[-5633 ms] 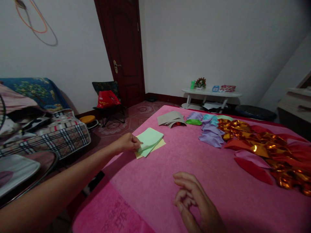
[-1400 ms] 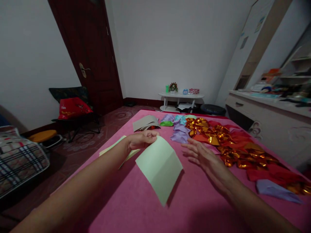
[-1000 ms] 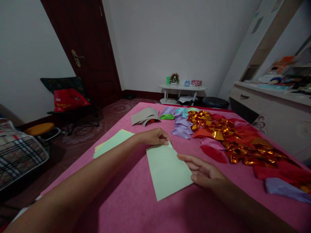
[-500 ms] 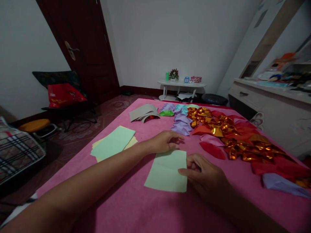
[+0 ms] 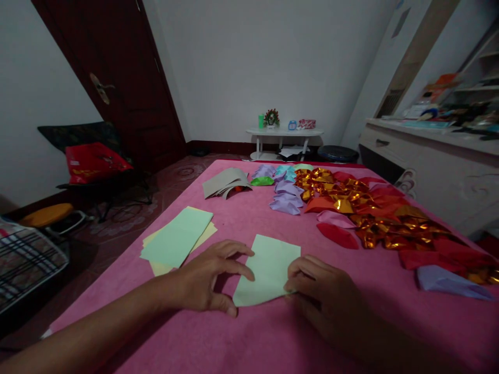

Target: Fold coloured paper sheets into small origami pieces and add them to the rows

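A pale green sheet of paper lies before me on the pink tablecloth, its near edge slightly lifted at the right. My right hand pinches the sheet's lower right corner between thumb and fingers. At the left side of the sheet is my left hand, fingers spread, with fingertips on or just at the paper's edge. Beyond my left forearm rests a stack of green and yellow paper sheets. Whether the sheet has a crease is hard to tell.
Folded gold foil pieces, purple folded papers and a red folded paper cover the table's right side. Grey sheets lie at the far left. Beyond stand a small white table and a chair with a red bag.
My left hand has moved from the sheet's far edge down to its left side, fingers spreading. My right hand has slid from the right edge to the lower right corner. The view shifted slightly.
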Demonstrator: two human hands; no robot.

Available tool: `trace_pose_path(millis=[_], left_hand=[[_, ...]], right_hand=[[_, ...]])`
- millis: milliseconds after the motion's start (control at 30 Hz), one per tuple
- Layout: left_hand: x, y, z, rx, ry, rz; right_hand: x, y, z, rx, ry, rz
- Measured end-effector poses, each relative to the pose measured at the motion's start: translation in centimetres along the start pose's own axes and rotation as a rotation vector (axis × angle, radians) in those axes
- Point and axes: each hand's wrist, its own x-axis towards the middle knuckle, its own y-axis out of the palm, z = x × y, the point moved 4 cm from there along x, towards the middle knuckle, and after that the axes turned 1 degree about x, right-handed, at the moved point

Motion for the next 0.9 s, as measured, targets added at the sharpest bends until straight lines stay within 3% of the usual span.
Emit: trace_pose_path(millis=[200, 333, 533, 600, 767, 900], left_hand=[[1.8, 0.4, -0.2, -0.029, 0.007, -0.089], [3.9, 0.8, 1.1, -0.015, -0.135, -0.214], [5.8, 1.6, 3.8, -0.045, -0.293, -0.314], [5.8, 1.7, 4.0, -0.100, -0.285, -0.339], [5.4, 1.1, 3.7, -0.368, -0.244, -0.484], [5.2, 0.5, 4.0, -0.587, -0.287, -0.603]], right_hand=[[0.0, 0.2, -1.8, 0.108, 0.172, -0.149], [0.5, 0.0, -3.6, 0.086, 0.297, -0.241], [1.5, 0.0, -5.0, 0.140, 0.447, -0.268], [1.8, 0.1, -5.3, 0.244, 0.504, -0.260], [3.3, 0.8, -5.5, 0.790, 0.644, -0.174], [4.8, 1.0, -5.7, 0.880, 0.606, -0.301]])
